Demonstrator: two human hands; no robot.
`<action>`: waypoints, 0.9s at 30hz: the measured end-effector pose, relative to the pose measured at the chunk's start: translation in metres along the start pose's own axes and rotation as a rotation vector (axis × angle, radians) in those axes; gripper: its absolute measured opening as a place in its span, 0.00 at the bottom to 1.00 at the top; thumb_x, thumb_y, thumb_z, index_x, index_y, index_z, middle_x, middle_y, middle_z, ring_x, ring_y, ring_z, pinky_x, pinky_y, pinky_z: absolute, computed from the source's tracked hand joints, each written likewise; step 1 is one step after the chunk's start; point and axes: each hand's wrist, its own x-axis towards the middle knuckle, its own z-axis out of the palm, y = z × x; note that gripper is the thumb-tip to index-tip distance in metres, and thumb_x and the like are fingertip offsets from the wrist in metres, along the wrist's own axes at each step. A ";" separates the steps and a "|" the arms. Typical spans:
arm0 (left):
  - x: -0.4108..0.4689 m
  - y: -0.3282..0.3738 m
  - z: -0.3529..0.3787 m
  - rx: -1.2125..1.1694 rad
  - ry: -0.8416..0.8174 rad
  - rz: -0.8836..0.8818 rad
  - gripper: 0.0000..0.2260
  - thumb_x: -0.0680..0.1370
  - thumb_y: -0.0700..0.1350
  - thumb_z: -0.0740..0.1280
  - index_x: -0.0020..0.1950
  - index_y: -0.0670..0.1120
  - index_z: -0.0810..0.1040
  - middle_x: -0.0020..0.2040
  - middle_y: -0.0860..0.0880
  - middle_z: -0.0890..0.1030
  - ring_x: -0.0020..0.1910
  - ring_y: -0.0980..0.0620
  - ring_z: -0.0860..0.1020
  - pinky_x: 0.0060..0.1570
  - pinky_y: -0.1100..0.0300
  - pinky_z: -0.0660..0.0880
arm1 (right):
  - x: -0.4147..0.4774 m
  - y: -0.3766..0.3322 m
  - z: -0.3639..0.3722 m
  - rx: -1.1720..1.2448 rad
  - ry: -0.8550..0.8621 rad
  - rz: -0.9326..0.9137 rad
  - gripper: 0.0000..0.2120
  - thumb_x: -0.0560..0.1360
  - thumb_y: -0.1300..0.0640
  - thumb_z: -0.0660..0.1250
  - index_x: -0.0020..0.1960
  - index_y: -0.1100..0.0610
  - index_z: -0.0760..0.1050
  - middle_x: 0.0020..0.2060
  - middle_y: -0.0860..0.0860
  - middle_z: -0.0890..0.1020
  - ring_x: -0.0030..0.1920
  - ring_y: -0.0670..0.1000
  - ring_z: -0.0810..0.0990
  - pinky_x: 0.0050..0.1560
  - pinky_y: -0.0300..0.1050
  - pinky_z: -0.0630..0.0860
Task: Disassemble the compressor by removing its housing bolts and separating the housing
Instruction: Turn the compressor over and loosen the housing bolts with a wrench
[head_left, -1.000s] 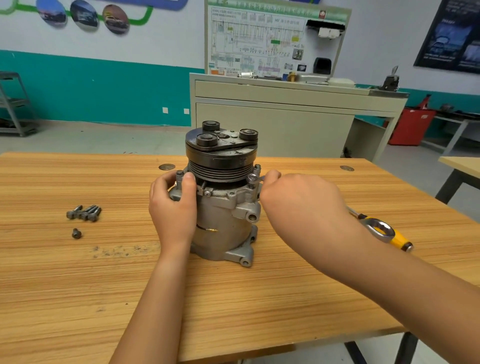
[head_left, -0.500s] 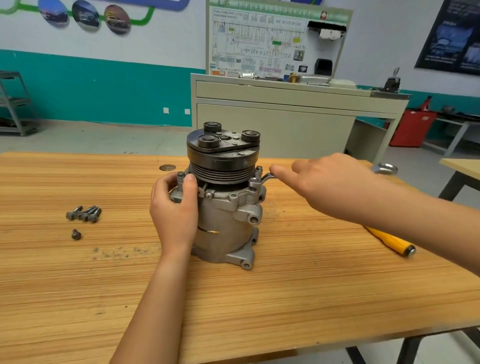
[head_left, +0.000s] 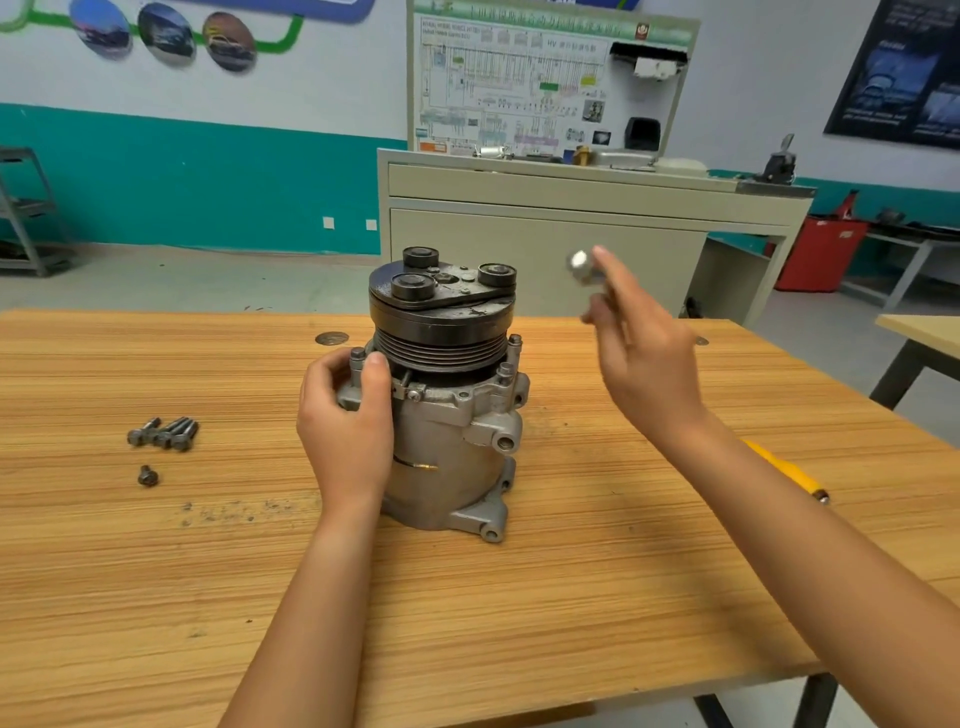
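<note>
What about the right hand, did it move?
Yes. The right hand lifted up and to the right, away from the compressor, which stands where it did; it now pinches a small shiny piece.

One compressor (head_left: 457, 441), five loose bolts (head_left: 163, 434), one yellow-handled tool (head_left: 784, 470), one blurred silver tool (head_left: 581, 264), one wooden table (head_left: 571, 613).

Bare left hand (head_left: 345, 421) and right hand (head_left: 647, 358) on bare forearms (head_left: 311, 597); nails seemingly short, plain.
</note>
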 end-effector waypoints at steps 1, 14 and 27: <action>-0.001 0.000 0.000 -0.002 0.003 -0.001 0.06 0.78 0.47 0.64 0.53 0.47 0.74 0.50 0.52 0.76 0.50 0.56 0.73 0.47 0.73 0.68 | -0.002 -0.007 -0.012 -0.028 -0.047 0.049 0.18 0.76 0.64 0.61 0.65 0.65 0.70 0.38 0.60 0.82 0.33 0.59 0.78 0.30 0.49 0.74; -0.001 0.002 0.000 -0.024 0.004 -0.027 0.05 0.78 0.48 0.64 0.53 0.50 0.73 0.47 0.62 0.74 0.51 0.58 0.73 0.44 0.78 0.67 | -0.006 -0.057 -0.037 -0.526 -0.695 0.153 0.18 0.76 0.64 0.56 0.65 0.53 0.64 0.28 0.48 0.62 0.33 0.53 0.65 0.24 0.42 0.54; -0.001 -0.001 0.002 -0.031 0.014 -0.019 0.06 0.78 0.48 0.64 0.54 0.50 0.72 0.47 0.63 0.73 0.50 0.59 0.72 0.43 0.81 0.65 | 0.016 -0.094 -0.031 -0.727 -0.998 -0.125 0.23 0.77 0.68 0.51 0.71 0.69 0.55 0.62 0.62 0.71 0.52 0.59 0.77 0.24 0.38 0.56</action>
